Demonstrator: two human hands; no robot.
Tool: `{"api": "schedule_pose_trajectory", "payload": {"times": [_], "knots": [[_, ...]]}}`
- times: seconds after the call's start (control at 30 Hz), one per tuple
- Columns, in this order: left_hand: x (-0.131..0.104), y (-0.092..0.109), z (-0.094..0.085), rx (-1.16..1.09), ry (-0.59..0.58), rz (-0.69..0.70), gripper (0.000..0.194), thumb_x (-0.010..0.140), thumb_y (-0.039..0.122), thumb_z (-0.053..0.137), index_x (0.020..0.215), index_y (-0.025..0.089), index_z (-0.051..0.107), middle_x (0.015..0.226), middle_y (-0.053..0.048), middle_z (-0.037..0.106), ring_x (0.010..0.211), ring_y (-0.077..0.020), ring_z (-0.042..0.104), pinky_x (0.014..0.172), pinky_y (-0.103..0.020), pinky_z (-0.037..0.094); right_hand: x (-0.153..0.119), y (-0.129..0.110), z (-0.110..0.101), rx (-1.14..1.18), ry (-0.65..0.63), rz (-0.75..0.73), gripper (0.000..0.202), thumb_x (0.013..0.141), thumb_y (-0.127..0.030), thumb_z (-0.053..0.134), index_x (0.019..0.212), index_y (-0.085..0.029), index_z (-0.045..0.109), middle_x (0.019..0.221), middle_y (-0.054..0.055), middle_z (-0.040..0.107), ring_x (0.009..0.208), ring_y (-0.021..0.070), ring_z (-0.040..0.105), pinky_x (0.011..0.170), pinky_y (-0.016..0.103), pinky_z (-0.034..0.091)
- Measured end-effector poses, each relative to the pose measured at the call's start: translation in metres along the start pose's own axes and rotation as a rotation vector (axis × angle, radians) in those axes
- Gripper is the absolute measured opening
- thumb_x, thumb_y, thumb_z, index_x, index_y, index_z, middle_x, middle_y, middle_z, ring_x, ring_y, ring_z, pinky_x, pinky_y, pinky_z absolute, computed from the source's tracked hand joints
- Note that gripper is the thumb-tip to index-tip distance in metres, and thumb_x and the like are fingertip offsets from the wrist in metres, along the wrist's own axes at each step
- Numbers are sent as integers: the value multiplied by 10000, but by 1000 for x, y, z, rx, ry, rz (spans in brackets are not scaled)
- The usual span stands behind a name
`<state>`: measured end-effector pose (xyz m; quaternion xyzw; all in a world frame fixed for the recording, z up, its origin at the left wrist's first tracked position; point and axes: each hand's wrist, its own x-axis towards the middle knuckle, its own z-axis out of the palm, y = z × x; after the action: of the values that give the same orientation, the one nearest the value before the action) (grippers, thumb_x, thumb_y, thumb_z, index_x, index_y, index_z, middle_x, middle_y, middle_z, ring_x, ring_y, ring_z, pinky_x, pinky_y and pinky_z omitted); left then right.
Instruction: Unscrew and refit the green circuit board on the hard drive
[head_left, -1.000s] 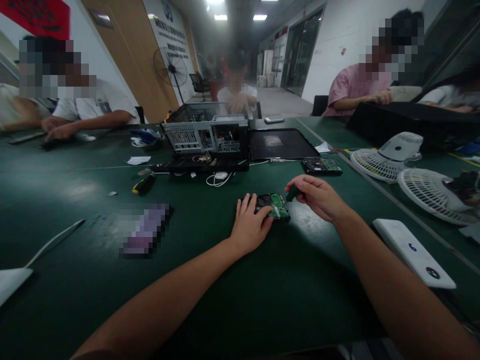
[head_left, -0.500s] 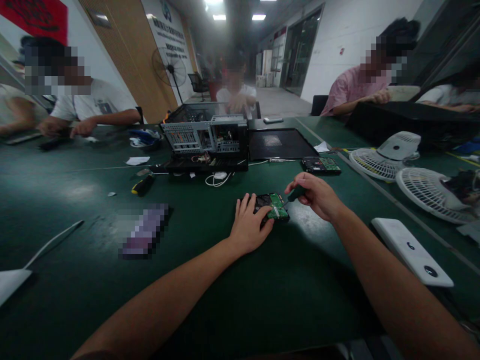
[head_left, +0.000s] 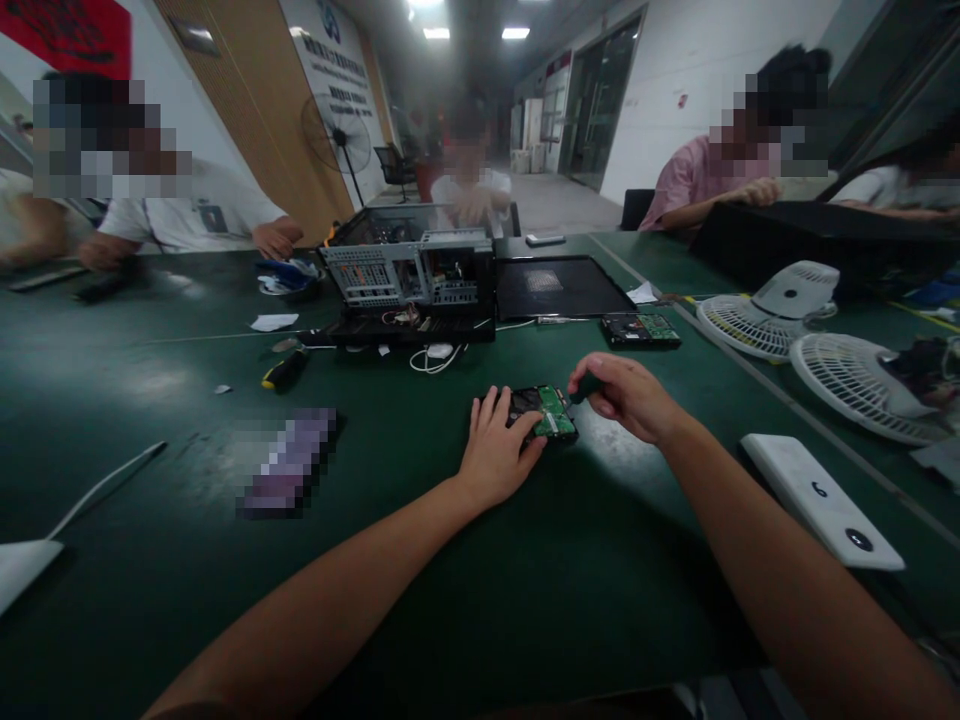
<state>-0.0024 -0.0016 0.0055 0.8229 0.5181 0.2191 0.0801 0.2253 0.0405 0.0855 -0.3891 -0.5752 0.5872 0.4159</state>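
A hard drive (head_left: 556,408) with a green circuit board lies on the green table in front of me. Over its left part rests my left hand (head_left: 496,440), fingers on top and thumb along the near side, gripping it against the table. My right hand (head_left: 616,395) is closed around the dark handle of a screwdriver (head_left: 585,386). The screwdriver's tip points at the right edge of the circuit board; whether it touches a screw is too small to tell.
An opened computer case (head_left: 409,275) stands ahead, beside a black side panel (head_left: 562,288). A second hard drive (head_left: 641,331) lies beyond my right hand. White fans (head_left: 862,385) and a white power bank (head_left: 821,500) are right; a yellow-black screwdriver (head_left: 285,370) lies left. Several people sit around.
My right hand has shifted slightly and turned a little with the screwdriver. My left hand stays on the hard drive. A person at the left has moved a hand towards the blue item.
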Motion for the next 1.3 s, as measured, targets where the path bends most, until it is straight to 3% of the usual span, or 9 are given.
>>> {"api": "schedule_pose_trajectory", "payload": {"times": [0.23, 0.43, 0.53, 0.73, 0.83, 1.07, 1.2, 1.3], "knots": [[0, 1, 0, -24, 20, 0, 348, 997, 425, 599, 1334, 343, 627, 1664, -75, 299, 1561, -377, 169, 1227, -658, 162, 0, -2, 0, 35, 41, -1, 330, 960, -524, 588, 1039, -224, 702, 937, 46, 656, 478, 57, 371, 423, 278, 172], [-1, 0, 2, -58, 78, -7, 345, 957, 400, 674, 1297, 343, 669, 1700, -44, 164, 1558, -400, 114, 1220, -642, 202, 4, 5, -6, 95, 72, 26, 426, 967, -607, 538, 988, -218, 710, 941, 49, 651, 493, 69, 397, 437, 283, 175], [-1, 0, 1, -79, 87, -21, 343, 949, 404, 687, 1289, 362, 684, 1700, -21, 125, 1550, -415, 84, 1211, -643, 227, 6, 6, -8, 128, 73, 25, 409, 969, -586, 525, 982, -220, 708, 944, 50, 663, 498, 80, 409, 443, 293, 183], [-1, 0, -3, -97, 81, -121, 379, 955, 460, 668, 1331, 416, 672, 1654, -30, 174, 1488, -454, 183, 1172, -658, 286, 8, 6, -11, 72, 121, 20, 336, 929, -514, 602, 947, -203, 727, 943, 68, 687, 539, 94, 382, 473, 300, 193], [-1, 0, -3, -77, 64, -148, 386, 960, 479, 654, 1342, 428, 662, 1679, -11, 124, 1506, -502, 111, 1164, -711, 249, 8, 6, -11, 21, 157, 0, 325, 924, -500, 621, 931, -196, 735, 954, 79, 691, 567, 102, 377, 483, 302, 197], [0, -4, 4, -98, 14, -115, 417, 986, 440, 620, 1402, 426, 594, 1706, 0, 25, 1543, -508, 1, 1190, -709, 215, 6, 5, -8, 39, 120, 31, 345, 939, -520, 608, 965, -202, 740, 939, 76, 670, 592, 105, 408, 485, 296, 203], [1, -6, 5, -97, 19, -95, 418, 981, 425, 632, 1396, 433, 589, 1699, -11, 53, 1546, -497, 21, 1191, -713, 217, 6, 6, -7, 54, 127, 16, 330, 945, -505, 598, 948, -200, 724, 833, 65, 651, 570, 110, 396, 478, 299, 195], [1, -6, 5, -87, 43, -76, 390, 976, 417, 642, 1365, 410, 623, 1690, -18, 95, 1545, -489, 48, 1212, -687, 201, 7, 8, -6, 80, 111, -1, 272, 943, -483, 604, 946, -222, 682, 926, 72, 698, 553, 106, 391, 476, 298, 185]]}}
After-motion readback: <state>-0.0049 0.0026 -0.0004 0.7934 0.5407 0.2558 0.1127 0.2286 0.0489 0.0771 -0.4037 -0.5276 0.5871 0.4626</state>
